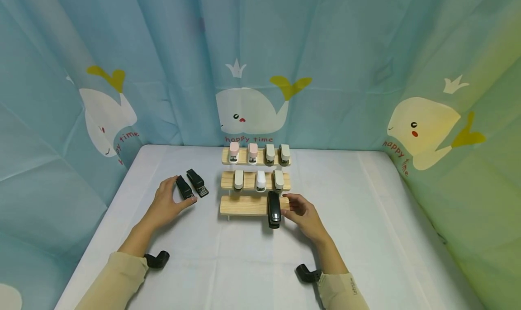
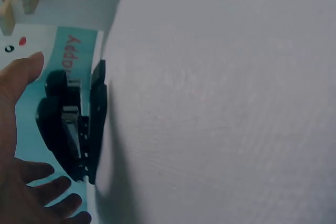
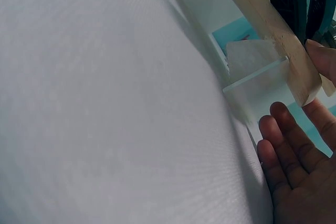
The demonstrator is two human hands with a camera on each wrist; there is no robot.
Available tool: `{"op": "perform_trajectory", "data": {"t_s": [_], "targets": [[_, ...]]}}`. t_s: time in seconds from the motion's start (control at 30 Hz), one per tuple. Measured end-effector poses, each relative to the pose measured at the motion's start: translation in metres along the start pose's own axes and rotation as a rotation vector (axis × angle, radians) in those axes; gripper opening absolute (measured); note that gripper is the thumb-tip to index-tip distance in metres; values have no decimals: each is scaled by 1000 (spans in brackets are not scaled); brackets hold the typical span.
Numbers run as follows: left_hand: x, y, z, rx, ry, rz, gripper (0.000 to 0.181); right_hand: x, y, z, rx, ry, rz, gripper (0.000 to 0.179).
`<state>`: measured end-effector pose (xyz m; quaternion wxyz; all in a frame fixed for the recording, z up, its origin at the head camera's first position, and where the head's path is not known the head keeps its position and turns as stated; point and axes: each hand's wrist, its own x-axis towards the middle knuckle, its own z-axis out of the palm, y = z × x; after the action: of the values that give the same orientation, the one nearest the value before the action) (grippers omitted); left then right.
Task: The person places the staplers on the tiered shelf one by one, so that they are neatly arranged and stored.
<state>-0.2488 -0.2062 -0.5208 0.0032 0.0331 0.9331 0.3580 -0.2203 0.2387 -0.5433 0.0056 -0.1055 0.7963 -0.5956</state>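
Observation:
My left hand point(image 1: 164, 203) is at the left of the table, thumb and fingers spread on either side of a black stapler point(image 1: 185, 188). In the left wrist view a gap shows between the hand and the stapler point(image 2: 71, 124). Just right of it lies a second black stapler point(image 1: 197, 182). On the bottom step of a wooden display rack point(image 1: 244, 205), another black stapler point(image 1: 274, 209) lies lengthwise, its front overhanging. My right hand point(image 1: 303, 215) is at that step's right end, thumb beside the stapler point(image 3: 294, 3), the other fingers extended around the plank's end point(image 3: 302, 77).
Pink, white and beige small staplers stand on the rack's top plank point(image 1: 243, 156) and middle plank point(image 1: 228, 181). A white cloth covers the table point(image 1: 346, 201). Behind it hangs a blue curtain point(image 1: 346, 97) with whale prints. Black wrist mounts point(image 1: 158, 259) project from both sleeves.

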Motion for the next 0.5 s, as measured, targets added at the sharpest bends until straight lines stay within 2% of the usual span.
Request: {"op": "perform_trajectory", "data": {"t_s": [0.23,0.5], "targets": [[9,-8,4,7,-36,-51,116,0,2,0,-2,-1,-5,48],[17,-12,1,30,-51,-63,116,-1,2,0,-16,-1,-12,48]]}}
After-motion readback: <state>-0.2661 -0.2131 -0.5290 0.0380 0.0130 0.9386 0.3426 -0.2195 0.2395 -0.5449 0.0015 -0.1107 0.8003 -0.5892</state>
